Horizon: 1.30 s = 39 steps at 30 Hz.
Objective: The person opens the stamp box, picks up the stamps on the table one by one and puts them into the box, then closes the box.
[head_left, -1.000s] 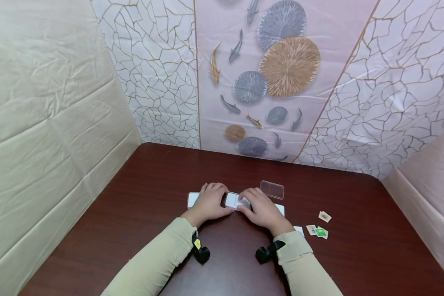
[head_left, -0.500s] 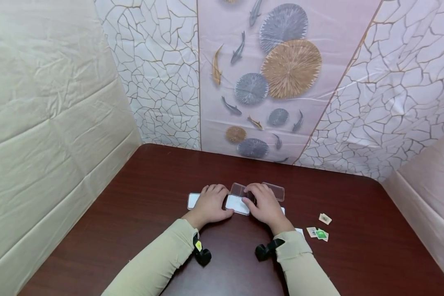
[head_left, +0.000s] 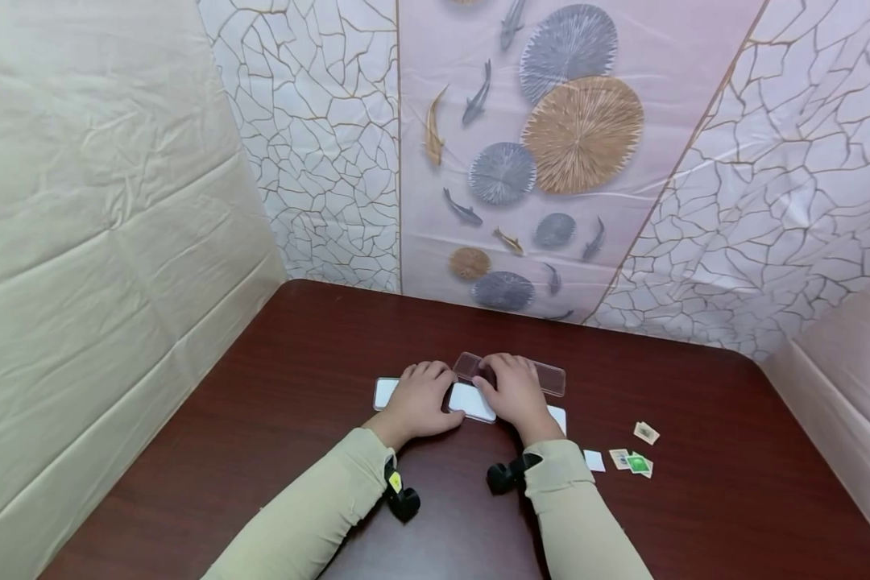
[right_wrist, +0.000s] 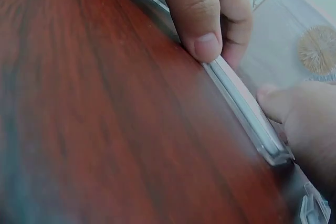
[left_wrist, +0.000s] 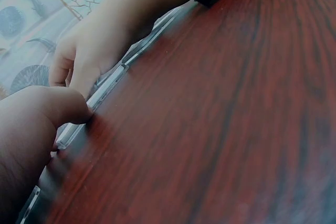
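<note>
My left hand (head_left: pixel 422 400) grips the left end of a clear plastic case (head_left: pixel 473 402) with a white insert. Its thumb lies along the near edge, seen closely in the right wrist view, and its fingers reach over the far side. Just behind the case, my right hand (head_left: pixel 515 395) holds a clear plastic lid (head_left: pixel 467 365), thumb and fingers bent at its right part, which the hand hides. A second clear lid (head_left: pixel 549 377) lies partly behind that hand. Another case with a white insert (head_left: pixel 386 391) sticks out left of my left hand.
Right of my right hand lies a white-filled case (head_left: pixel 557 418), partly covered. Further right are a small white square (head_left: pixel 594 461), several small stamp-like pieces (head_left: pixel 621 459) with a green one (head_left: pixel 639 464), and another pair (head_left: pixel 646 432). Patterned cloth stands behind the table.
My right hand has lifted the clear lid off the middle case and moved it back behind the case, baring the white insert. My left hand has stayed at the case.
</note>
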Each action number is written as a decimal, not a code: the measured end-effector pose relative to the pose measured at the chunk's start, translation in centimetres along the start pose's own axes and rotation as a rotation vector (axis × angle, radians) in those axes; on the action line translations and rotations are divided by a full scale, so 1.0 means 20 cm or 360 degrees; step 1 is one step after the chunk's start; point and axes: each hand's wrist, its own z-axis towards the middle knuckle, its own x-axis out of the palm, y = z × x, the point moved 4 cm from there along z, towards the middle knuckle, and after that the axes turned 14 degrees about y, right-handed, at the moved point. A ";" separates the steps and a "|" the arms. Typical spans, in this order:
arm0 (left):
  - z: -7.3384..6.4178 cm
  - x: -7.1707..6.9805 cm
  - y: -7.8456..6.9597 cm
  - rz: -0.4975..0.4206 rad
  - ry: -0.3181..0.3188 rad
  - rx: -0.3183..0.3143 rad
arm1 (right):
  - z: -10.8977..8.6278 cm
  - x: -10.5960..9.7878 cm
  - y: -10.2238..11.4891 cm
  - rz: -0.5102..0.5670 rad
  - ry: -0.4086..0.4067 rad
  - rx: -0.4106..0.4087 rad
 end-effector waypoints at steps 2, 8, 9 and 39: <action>0.00 0.00 -0.01 0.0007 -0.0003 0.0006 | 0.00 0.00 0.00 0.0006 0.0003 0.0015; 0.01 -0.01 -0.01 0.0047 -0.0020 0.0012 | 0.00 -0.04 0.02 0.0016 -0.0175 -0.0074; 0.02 -0.01 -0.01 0.0057 -0.0021 0.0012 | 0.00 -0.05 0.02 0.0014 -0.0235 -0.0111; -0.22 -0.04 0.26 -0.0205 -0.0033 0.0184 | -0.08 0.05 0.27 0.0065 -0.0035 -0.0750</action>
